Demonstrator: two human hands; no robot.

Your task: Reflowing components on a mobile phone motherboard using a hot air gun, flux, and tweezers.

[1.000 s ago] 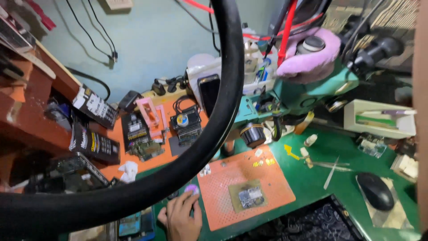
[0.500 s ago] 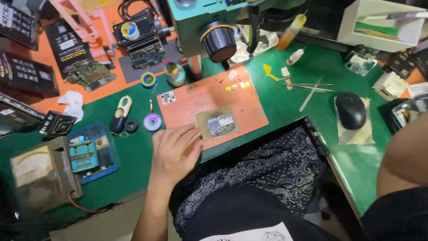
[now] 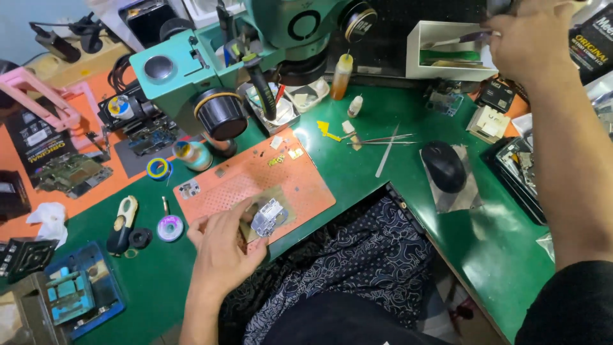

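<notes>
The left hand (image 3: pixel 223 246) rests on the near edge of the orange mat (image 3: pixel 300 185), its fingers (image 3: pixel 246 214) curled around a small metal-shielded circuit board (image 3: pixel 268 217) and pinning it flat. That grip is closed lightly on the board's left side rather than lifting it. The board sits on a pale patch of the mat, near the front of the green counter (image 3: pixel 383 198), just below and in front of the teal microscope (image 3: pixel 211 70).

The right hand (image 3: pixel 530 45) is raised well away, up at the white tray (image 3: pixel 447 51) at the back right. Its grip looks closed on a thin, dark-tipped tool (image 3: pixel 466 38), though what kind of tool it is cannot be told at this size.

By the look of it, the step in hand is fetching a tool while the board is kept steady. The next move would call for bringing that tool down to the board without the left hand letting it slide.

The board is small, roughly rectangular, silvery and shiny, with raised metal covers and a few cut-outs. It lies flat. Tweezers (image 3: pixel 386 150) and a black mouse (image 3: pixel 444 166) lie apart to its right.
</notes>
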